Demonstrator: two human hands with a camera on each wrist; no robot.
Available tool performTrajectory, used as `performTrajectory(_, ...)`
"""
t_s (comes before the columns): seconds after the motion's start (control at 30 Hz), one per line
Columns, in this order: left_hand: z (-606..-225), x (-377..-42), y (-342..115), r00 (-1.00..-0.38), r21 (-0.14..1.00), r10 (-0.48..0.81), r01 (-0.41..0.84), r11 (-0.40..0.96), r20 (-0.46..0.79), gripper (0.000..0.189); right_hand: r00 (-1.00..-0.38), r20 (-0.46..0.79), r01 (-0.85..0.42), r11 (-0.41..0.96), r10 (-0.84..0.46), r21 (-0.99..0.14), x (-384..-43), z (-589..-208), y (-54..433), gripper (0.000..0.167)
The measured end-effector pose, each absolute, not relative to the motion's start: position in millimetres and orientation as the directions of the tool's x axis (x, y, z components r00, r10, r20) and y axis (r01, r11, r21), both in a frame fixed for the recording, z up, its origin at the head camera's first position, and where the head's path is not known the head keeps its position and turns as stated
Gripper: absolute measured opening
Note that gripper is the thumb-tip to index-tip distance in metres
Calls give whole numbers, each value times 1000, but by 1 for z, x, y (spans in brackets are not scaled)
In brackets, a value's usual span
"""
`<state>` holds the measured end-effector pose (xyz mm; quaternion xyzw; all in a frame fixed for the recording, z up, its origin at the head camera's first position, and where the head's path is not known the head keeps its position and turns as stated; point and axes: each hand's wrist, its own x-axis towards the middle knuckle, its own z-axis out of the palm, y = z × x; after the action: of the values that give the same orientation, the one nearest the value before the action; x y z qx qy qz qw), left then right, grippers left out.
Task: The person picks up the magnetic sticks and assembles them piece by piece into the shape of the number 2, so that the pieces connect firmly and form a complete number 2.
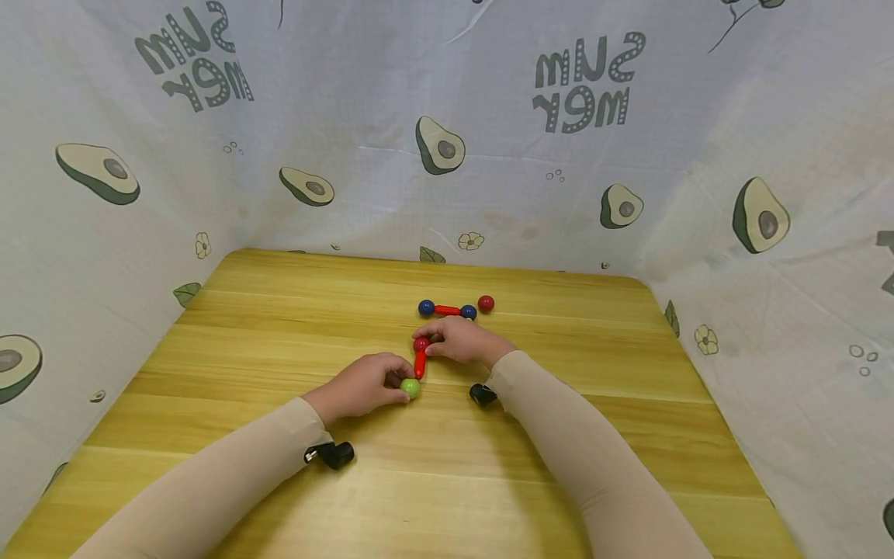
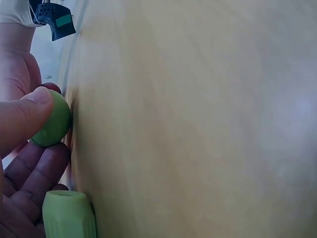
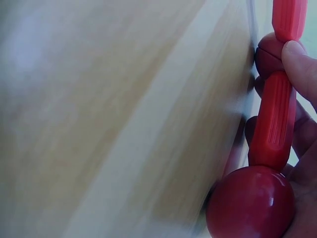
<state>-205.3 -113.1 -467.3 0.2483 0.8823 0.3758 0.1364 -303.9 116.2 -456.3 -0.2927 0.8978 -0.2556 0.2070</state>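
In the head view my left hand (image 1: 366, 384) pinches a light green ball (image 1: 410, 388) between thumb and fingers. Close to my left palm, the left wrist view shows a green ribbed rod (image 2: 68, 215); whether it joins the ball cannot be told. My right hand (image 1: 461, 339) pinches a red ball (image 1: 421, 344), from which a red rod (image 1: 419, 365) points toward the green ball. Seen from the right wrist, a second red rod (image 3: 272, 119) runs from that pinched ball to a larger-looking red ball (image 3: 250, 203) by the palm. The hand hides these two in the head view.
Behind my right hand lies a red rod (image 1: 447, 310) with a blue ball (image 1: 426, 308) at one end and another blue ball (image 1: 469, 312) at the other. A loose red ball (image 1: 486, 303) sits beside it. Printed cloth (image 1: 377, 210) walls the wooden table (image 1: 279, 310).
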Motion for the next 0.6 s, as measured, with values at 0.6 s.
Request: performTrajectory(0.6,-461,-204,-109,-838,734,542,332,593,-59,24,-745,-229,-398,693,-626,-600,-305,-457,117,37)
